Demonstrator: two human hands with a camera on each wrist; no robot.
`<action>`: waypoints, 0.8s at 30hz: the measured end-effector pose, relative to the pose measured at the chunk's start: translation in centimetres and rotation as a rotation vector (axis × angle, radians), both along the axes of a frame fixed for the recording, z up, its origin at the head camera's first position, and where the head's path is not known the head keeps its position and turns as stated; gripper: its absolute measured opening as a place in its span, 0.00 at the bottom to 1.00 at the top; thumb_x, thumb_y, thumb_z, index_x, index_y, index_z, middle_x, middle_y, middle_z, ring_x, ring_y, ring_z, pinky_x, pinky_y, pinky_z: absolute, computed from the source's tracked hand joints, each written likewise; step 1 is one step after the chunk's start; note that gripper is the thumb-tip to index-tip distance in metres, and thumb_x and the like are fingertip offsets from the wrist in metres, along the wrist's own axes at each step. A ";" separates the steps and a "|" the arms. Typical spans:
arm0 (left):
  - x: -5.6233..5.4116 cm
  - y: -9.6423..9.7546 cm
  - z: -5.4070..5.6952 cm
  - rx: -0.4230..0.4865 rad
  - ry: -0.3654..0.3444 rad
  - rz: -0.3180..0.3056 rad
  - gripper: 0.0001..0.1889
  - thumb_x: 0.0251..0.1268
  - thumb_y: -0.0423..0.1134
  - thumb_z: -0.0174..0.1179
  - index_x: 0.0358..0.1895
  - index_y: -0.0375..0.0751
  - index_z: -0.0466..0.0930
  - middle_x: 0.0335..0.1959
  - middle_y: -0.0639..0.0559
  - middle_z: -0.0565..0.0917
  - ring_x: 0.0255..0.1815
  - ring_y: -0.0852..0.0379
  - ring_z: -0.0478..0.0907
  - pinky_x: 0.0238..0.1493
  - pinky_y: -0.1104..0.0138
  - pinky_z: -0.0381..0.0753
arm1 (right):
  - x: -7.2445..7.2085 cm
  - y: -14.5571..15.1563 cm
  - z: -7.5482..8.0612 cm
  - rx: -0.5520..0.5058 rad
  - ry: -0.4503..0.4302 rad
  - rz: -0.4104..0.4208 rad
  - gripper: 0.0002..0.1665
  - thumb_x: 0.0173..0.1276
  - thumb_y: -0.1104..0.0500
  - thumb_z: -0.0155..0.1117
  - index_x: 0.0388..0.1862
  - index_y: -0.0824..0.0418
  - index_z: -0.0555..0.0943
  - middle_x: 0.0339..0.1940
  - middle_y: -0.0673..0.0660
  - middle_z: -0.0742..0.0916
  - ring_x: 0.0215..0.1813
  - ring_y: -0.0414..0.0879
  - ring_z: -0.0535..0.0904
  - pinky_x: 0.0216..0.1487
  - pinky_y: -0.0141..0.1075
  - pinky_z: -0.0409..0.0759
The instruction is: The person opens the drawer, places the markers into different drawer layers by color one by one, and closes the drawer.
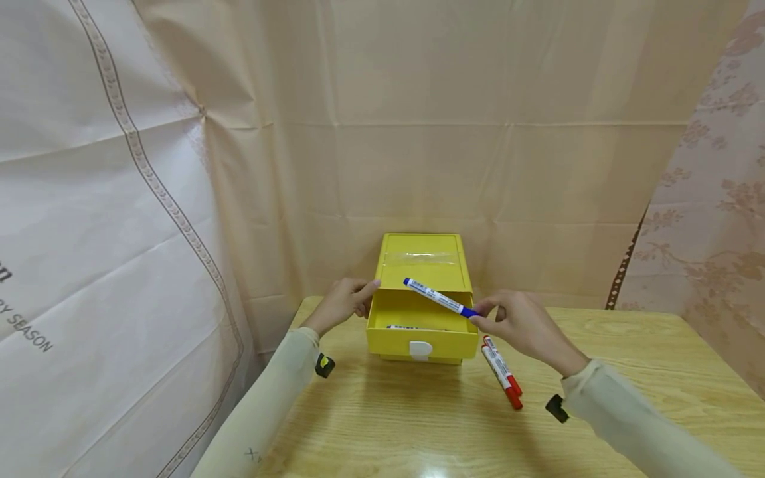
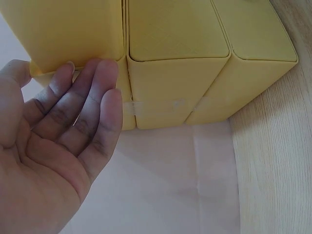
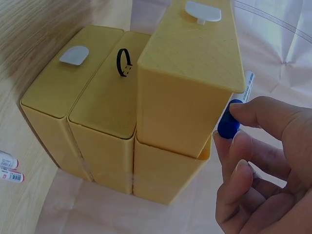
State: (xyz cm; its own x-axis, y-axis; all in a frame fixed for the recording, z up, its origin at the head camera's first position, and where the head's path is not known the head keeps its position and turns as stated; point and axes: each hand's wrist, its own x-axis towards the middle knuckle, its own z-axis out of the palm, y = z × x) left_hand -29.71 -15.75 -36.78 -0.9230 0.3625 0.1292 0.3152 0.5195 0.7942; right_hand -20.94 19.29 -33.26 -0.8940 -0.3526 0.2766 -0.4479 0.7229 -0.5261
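Note:
My right hand (image 1: 526,325) pinches a blue marker (image 1: 439,297) by its dark blue cap, between thumb and fingers; in the right wrist view the cap (image 3: 229,122) shows at the fingertips. The marker slants above the pulled-out top drawer (image 1: 391,342) of a yellow drawer unit (image 1: 421,272). Inside that drawer lies another marker (image 1: 402,327), mostly hidden by the front wall. At the unit's upper left side is my left hand (image 1: 343,302), its thumb reaching the top edge. The left wrist view shows its fingers (image 2: 90,117) lightly bent against the yellow side.
Two red-capped markers (image 1: 501,372) lie side by side on the wooden table (image 1: 370,425), right of the unit. Lower drawers, one with a black loop (image 3: 124,62) and one with a white tab (image 3: 74,55), are closed. A beige cloth (image 1: 418,133) hangs close behind.

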 end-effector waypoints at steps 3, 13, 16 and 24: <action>0.1 0.0 0.0 0.004 -0.005 0.000 0.27 0.80 0.60 0.51 0.33 0.41 0.83 0.28 0.48 0.85 0.30 0.49 0.84 0.41 0.49 0.86 | -0.1 -0.1 0.0 0.004 0.003 0.009 0.03 0.68 0.58 0.75 0.38 0.55 0.90 0.25 0.45 0.84 0.17 0.40 0.68 0.16 0.31 0.61; 0.0 -0.1 0.0 -0.021 -0.006 0.011 0.26 0.80 0.61 0.50 0.37 0.42 0.85 0.30 0.50 0.86 0.30 0.51 0.84 0.38 0.57 0.86 | -0.3 -0.6 -0.1 -0.007 -0.011 0.042 0.02 0.67 0.58 0.75 0.37 0.55 0.90 0.22 0.47 0.83 0.16 0.40 0.67 0.15 0.30 0.60; 0.0 -0.1 0.0 -0.021 -0.007 0.014 0.27 0.80 0.61 0.50 0.38 0.42 0.86 0.30 0.50 0.86 0.30 0.51 0.84 0.37 0.58 0.86 | -0.4 -0.7 -0.1 -0.012 0.010 0.067 0.03 0.68 0.57 0.75 0.37 0.56 0.90 0.21 0.46 0.83 0.15 0.39 0.66 0.15 0.30 0.60; 0.1 -0.1 0.2 -0.013 -0.004 0.000 0.26 0.80 0.60 0.50 0.37 0.42 0.85 0.29 0.49 0.86 0.31 0.47 0.84 0.37 0.60 0.86 | -0.4 -1.0 -0.2 -0.006 0.064 0.091 0.04 0.68 0.56 0.75 0.36 0.55 0.90 0.23 0.42 0.83 0.15 0.37 0.66 0.17 0.30 0.62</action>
State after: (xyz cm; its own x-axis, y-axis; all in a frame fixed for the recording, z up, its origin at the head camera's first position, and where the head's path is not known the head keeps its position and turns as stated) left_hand -29.58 -15.82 -36.61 -0.9234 0.3643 0.1208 0.3122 0.5299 0.7885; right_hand -21.38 18.33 -33.51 -0.8388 -0.4298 0.3341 -0.5443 0.6748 -0.4983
